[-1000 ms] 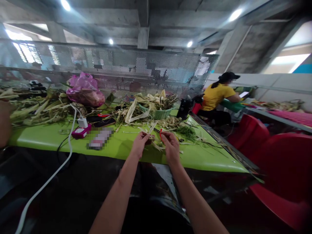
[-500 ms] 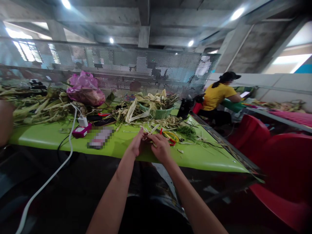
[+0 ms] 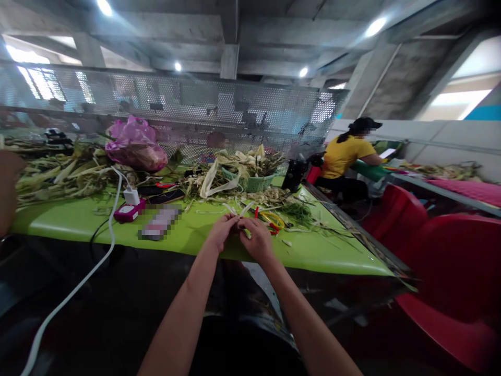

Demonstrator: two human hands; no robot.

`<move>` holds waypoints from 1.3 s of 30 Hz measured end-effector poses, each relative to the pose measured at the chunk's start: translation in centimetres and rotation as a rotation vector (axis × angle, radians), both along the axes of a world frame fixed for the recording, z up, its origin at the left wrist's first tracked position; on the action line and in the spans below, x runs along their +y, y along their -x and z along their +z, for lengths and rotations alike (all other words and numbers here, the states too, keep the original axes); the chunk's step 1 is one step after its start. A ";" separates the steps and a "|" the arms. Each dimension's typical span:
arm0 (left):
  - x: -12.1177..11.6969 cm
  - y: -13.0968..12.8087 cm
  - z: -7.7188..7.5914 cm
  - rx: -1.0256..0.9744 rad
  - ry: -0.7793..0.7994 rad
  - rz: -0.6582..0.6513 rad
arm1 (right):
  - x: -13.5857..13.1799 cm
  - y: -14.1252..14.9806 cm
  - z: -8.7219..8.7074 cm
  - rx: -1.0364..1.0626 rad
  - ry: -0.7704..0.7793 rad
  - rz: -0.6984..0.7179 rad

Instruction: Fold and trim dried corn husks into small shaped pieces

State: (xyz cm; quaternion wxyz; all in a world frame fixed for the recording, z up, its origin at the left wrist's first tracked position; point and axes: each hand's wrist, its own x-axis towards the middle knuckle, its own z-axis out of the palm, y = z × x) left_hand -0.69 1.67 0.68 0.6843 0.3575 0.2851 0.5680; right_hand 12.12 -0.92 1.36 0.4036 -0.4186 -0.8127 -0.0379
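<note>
Working at the near edge of a glossy lime-green tabletop [image 3: 329, 256], two bare hands over it. Left hand [image 3: 221, 232]: thumb and fingers pinched on thin, pale, ribbon-like strips of dry plant husk [image 3: 246, 210]. Right hand [image 3: 256, 239]: curled in, fingertips meeting the left's at the same spot; whether they clasp the strips cannot be told, its own knuckles hide them. Strips stick up above the fingertips, splayed in a V. Handling, by judgement: near weightless, papery, bendable yet liable to split along the grain, not very slippery; best hold is a light pinch low down, where the ends come together. Counts: two pale ends showing, though one folded strip or two separate ones is unclear. One red-and-yellow looped tool [image 3: 279, 218], lying just right of the right hand. One mint-green plastic basket [image 3: 260, 183] beyond, heaped with husk; pieces too many to count. One tuft of fine green shreds [image 3: 297, 210], right of the tool. One pink-purple translucent plastic bag [image 3: 135, 146], far left. One magenta box [image 3: 130, 211] with one white plug [image 3: 131, 196] in it. One co-worker in a yellow shirt [image 3: 342, 159], seated well apart.
</note>
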 end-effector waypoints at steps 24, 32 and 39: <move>-0.5 -0.5 -0.2 0.120 -0.107 0.093 | 1.7 -1.2 -0.9 0.608 0.295 0.016; 0.4 -0.9 -0.7 0.161 -0.117 0.240 | 1.0 -1.1 -0.3 0.688 0.397 0.204; -0.2 -1.1 -0.6 0.247 -0.196 0.145 | 0.6 -1.5 0.1 0.764 0.424 0.256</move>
